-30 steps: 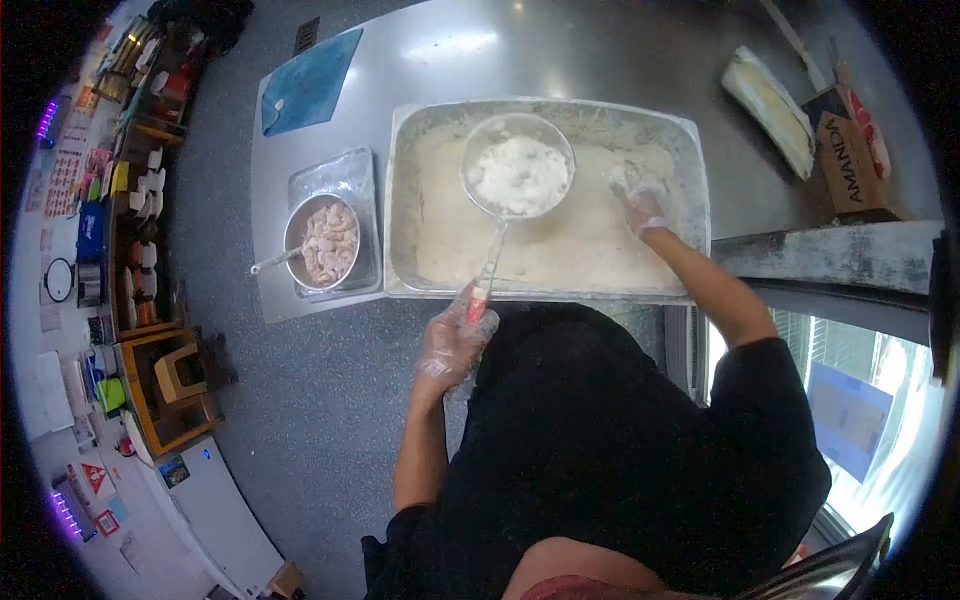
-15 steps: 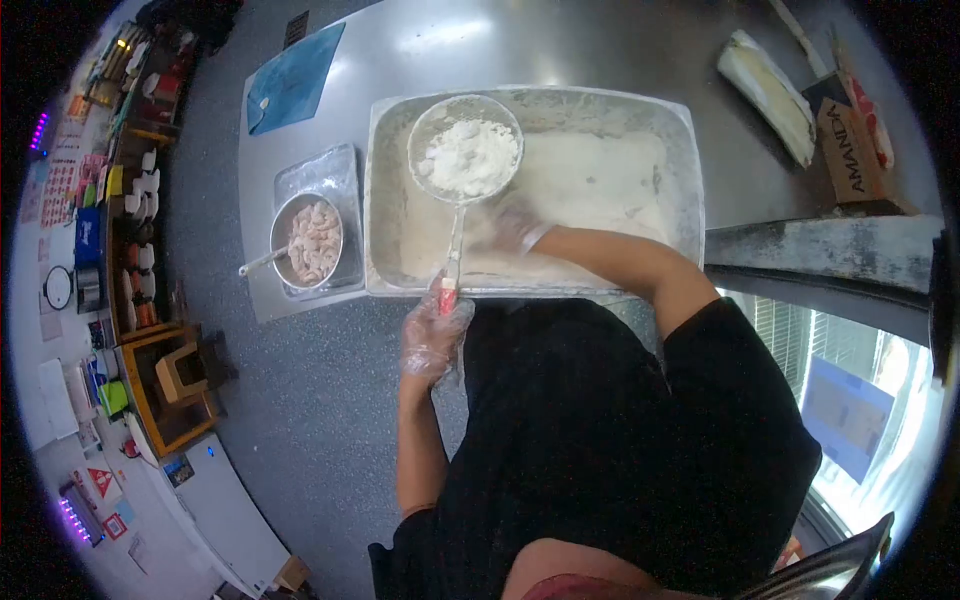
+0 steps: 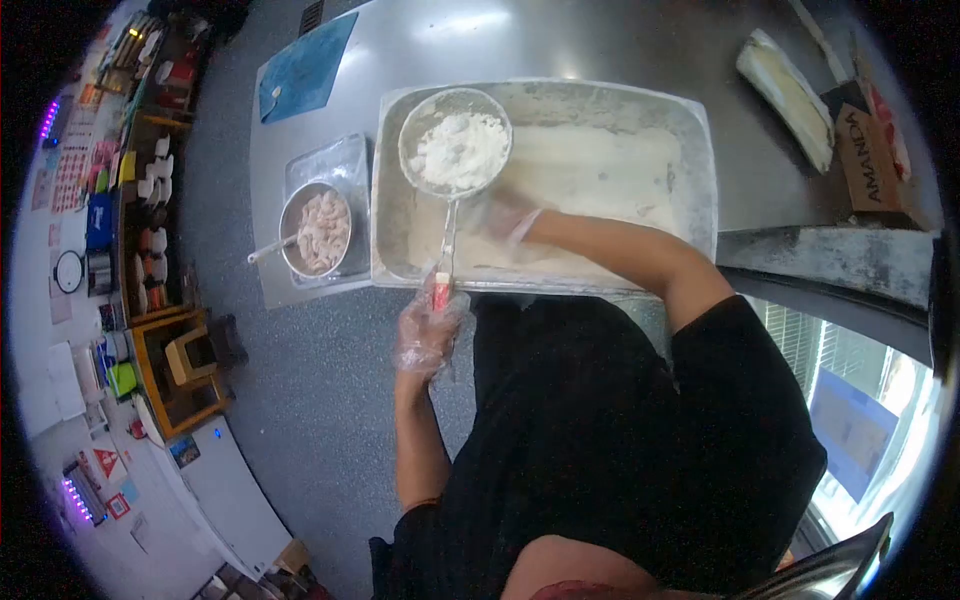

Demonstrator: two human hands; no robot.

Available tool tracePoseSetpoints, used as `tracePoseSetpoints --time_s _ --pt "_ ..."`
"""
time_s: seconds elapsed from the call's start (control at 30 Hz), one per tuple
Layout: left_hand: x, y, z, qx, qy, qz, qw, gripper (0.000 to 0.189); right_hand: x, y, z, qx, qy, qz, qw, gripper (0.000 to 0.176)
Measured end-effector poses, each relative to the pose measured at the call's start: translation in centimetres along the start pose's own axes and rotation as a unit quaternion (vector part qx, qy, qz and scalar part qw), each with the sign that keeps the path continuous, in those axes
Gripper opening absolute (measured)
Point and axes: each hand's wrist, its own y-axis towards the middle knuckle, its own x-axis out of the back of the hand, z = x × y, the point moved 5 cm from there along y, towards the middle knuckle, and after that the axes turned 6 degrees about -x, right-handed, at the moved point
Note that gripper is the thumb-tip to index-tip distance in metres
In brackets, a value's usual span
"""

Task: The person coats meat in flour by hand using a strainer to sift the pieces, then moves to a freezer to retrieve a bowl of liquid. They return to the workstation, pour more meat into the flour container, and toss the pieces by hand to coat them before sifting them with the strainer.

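Observation:
My left hand point(image 3: 430, 330), in a clear plastic glove, is closed around the red grip of a long-handled sieve point(image 3: 455, 102). White flour point(image 3: 460, 150) with some lumps lies in the mesh. The sieve is over the left part of a large metal tub point(image 3: 698, 165), which has a layer of pale flour point(image 3: 600, 165) across its bottom. My right hand point(image 3: 508, 222), also gloved, is low in the tub, just right of the sieve's handle. Motion blur hides its fingers.
Left of the tub, a metal bowl point(image 3: 349, 250) of pale, floured pieces point(image 3: 322, 232) with a handled utensil stands on a tray point(image 3: 325, 158). A blue sheet point(image 3: 310, 75) lies behind. A pale package point(image 3: 790, 105) and a cardboard box point(image 3: 868, 160) are at the right of the steel table point(image 3: 620, 40).
The whole view has shifted slightly. Relative to the tub, the sieve has moved a little left, and the flour in it sits differently. My right hand has moved slightly left, still blurred.

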Motion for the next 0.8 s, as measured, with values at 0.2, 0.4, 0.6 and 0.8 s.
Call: tracePoseSetpoints --time_s 0.2,0.4,0.6,0.8 --pt "-0.2 -0.5 -1.2 0.067 0.022 -0.009 0.997 0.064 -1.7 2.2 -0.8 0.078 -0.121 -0.032 0.989 0.026" --pt "0.7 0.4 0.8 -0.02 -0.021 0.004 1.0 0.067 -1.8 -0.1 5.8 0.089 -0.234 0.145 0.957 0.019" --pt "0.9 0.2 0.2 0.005 0.05 -0.011 0.999 0.064 2.9 -7.1 3.3 0.33 -0.226 0.06 0.914 0.015" --pt "1.0 0.4 -0.8 0.021 0.143 -0.008 0.989 0.063 1.4 -8.3 -2.3 0.281 -0.262 0.117 0.916 0.019"
